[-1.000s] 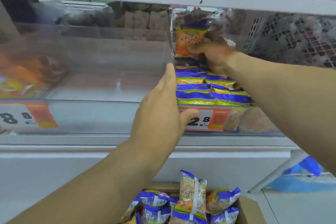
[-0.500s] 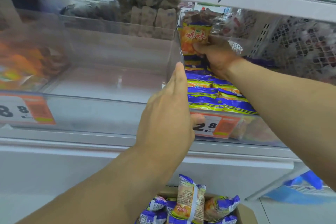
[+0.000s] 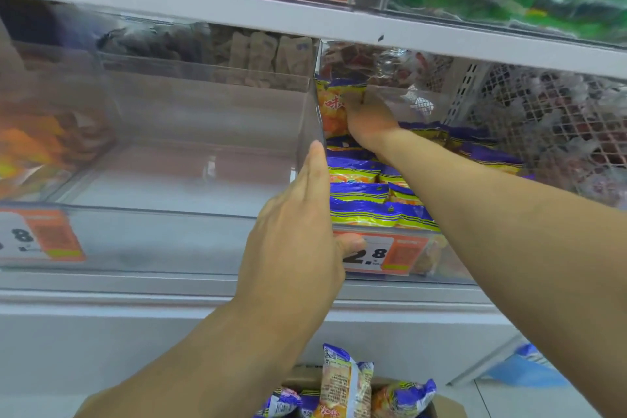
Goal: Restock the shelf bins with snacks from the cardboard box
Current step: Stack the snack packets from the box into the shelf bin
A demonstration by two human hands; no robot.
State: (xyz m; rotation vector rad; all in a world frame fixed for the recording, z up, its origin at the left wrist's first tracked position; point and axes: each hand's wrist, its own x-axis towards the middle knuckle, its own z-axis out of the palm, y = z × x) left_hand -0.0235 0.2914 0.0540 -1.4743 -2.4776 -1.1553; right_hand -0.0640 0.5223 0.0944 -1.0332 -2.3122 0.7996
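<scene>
1. Right hand [image 3: 368,120] deep in the clear bin [image 3: 400,276], grip clamped on an upright orange snack packet [image 3: 330,108], long axis vertical
2. Left hand [image 3: 298,231], fingers straight, steadies the bin's near corner
3. Cardboard box [image 3: 444,405] lies below, nearer the left hand

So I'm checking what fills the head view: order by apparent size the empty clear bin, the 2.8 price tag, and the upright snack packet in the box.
1. empty clear bin
2. upright snack packet, enlarged by nearness to the camera
3. 2.8 price tag, partly hidden by the left hand
</scene>
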